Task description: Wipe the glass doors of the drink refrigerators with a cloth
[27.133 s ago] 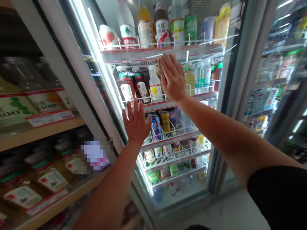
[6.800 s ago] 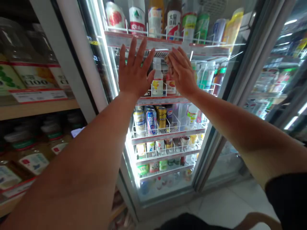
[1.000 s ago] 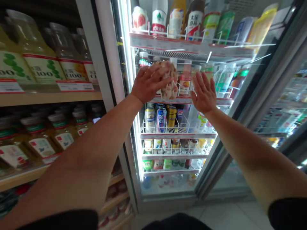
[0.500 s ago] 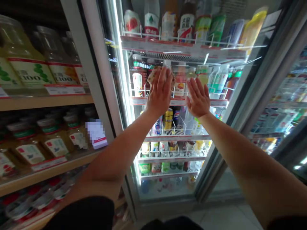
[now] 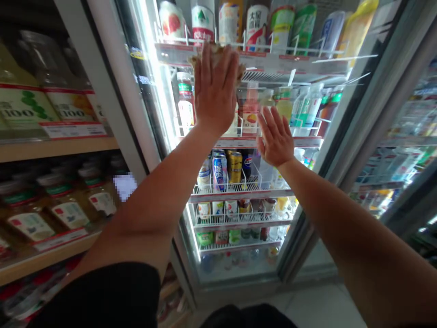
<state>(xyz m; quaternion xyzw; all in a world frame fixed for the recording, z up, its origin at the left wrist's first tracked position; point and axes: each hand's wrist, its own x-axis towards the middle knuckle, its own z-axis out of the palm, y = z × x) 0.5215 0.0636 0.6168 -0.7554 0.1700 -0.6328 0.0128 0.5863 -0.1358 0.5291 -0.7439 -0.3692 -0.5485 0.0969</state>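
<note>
Head view: your left hand point(image 5: 215, 91) is raised high on the glass door point(image 5: 239, 269) of the cooler. Fingers straight and close together, palm flat. Not gripping; the palm pins a cloth point(image 5: 241, 71) against the glass. The cloth is beige and crumpled, its edges showing past your fingertips and to the right of the hand. It sits level with the top shelf rail point(image 5: 290, 61), below the row of bottles point(image 5: 254, 23).

Your right hand point(image 5: 276, 136) lies lower and to the right, near the left hand but apart from it. Fingers spread wide, palm flat on the glass, nothing in it.

Behind the glass, under your hands, are cans point(image 5: 220, 171) on a wire rack. To the left of the cooler, a wooden shelf point(image 5: 54, 146) carries jars.
</note>
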